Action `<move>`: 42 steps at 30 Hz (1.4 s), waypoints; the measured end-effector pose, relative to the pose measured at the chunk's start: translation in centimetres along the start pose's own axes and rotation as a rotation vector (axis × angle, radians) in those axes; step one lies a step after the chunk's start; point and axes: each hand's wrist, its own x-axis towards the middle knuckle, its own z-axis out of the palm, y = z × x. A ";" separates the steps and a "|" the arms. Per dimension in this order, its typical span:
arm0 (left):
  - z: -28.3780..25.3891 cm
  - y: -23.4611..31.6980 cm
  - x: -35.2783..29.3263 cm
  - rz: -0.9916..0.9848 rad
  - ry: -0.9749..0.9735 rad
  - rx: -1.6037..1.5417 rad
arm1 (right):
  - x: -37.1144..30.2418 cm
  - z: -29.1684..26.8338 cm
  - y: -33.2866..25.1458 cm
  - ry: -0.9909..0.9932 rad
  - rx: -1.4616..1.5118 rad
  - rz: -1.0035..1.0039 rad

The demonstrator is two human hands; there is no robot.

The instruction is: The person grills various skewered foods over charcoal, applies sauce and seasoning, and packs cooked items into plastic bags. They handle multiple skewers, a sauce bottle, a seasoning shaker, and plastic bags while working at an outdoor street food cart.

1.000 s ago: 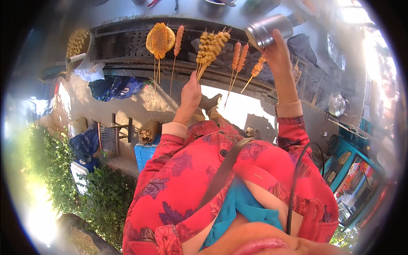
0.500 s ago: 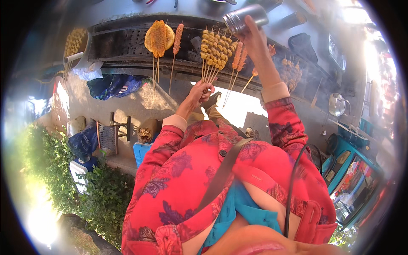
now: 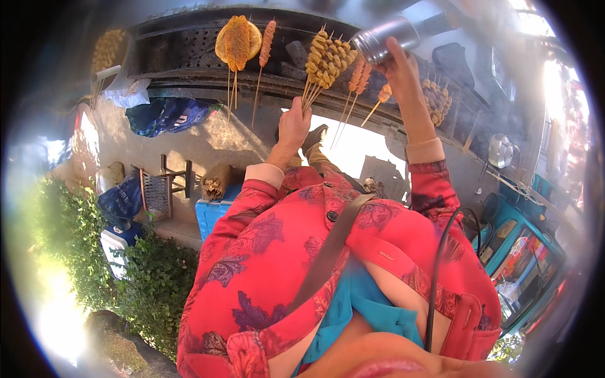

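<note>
Red print jacket, teal layer under, strap and cable across the front.
Jacket: bright red, purple leaf print, darker leaves low left of frame; dark round button at frame centre, stitched buttonhole on the open front edge. Sleeves same red print, plain pale peach cuffs. Teal collared garment at the open neck, lower centre. Flat brown strap diagonal over chest. Thin black cable right of centre, bends over at top.
</note>
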 end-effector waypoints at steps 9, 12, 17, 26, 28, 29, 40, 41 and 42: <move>-1.1 0.7 1.0 0.027 -0.008 0.072 | 3.1 2.3 0.7 0.024 -0.070 -0.033; -0.8 -0.8 1.0 0.008 -0.097 -0.371 | 2.1 3.1 -1.0 -0.011 -0.018 -0.147; -2.6 1.1 1.2 -0.506 -0.660 -1.012 | 3.4 1.1 -1.4 -0.005 -0.094 -0.006; -1.7 1.0 1.9 -0.424 -0.587 -0.930 | 3.2 2.1 0.7 -0.064 0.053 -0.054; -1.5 1.1 1.0 -0.439 -0.539 -0.914 | 3.1 1.7 1.7 0.029 0.025 -0.010; -0.9 -0.1 1.5 -0.393 -0.504 -0.872 | 2.5 1.5 1.8 0.039 -0.050 0.053; -1.7 0.1 1.3 -0.451 -0.628 -1.227 | 0.5 0.9 -1.7 -0.125 0.057 -0.029; -2.1 1.8 0.9 -0.491 -0.570 -1.225 | 0.7 1.6 -2.4 -0.221 0.153 -0.033; -2.1 1.2 1.0 -0.544 -0.623 -1.225 | 0.3 2.5 -2.7 -0.198 0.188 -0.016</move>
